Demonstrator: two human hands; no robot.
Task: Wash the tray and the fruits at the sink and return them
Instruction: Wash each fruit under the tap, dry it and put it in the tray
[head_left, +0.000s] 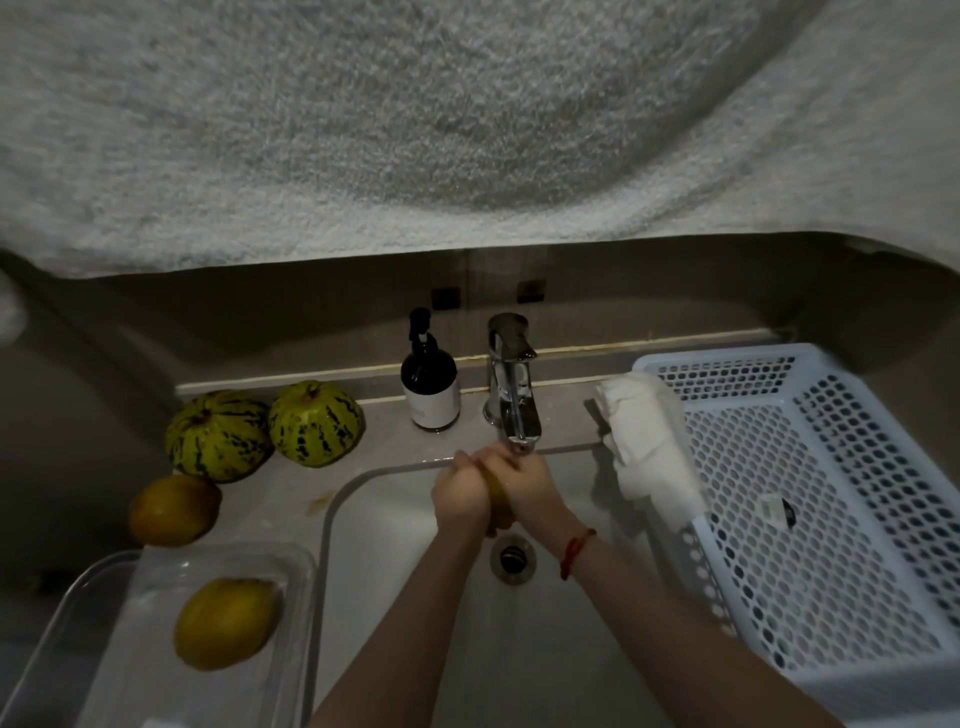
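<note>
Looks roughly midway: both hands, left hand (460, 498) and right hand (530, 491), are clasped round a yellow fruit (500, 512) under the faucet (514, 400), centre frame above the drain; its long axis seems to run top-to-bottom; one fruit already sits in the clear tray (104, 613) lower left; three wait on the counter.

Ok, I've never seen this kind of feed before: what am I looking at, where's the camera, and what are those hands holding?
One picture, from a camera on the person's head, looking down. The left hand and right hand grip a yellowish fruit under the faucet, over the sink. On the counter to the left lie two striped melons and a mango; another mango lies in the clear tray. A soap bottle stands behind the sink; on the right, a white basket with a cloth over its edge.
</note>
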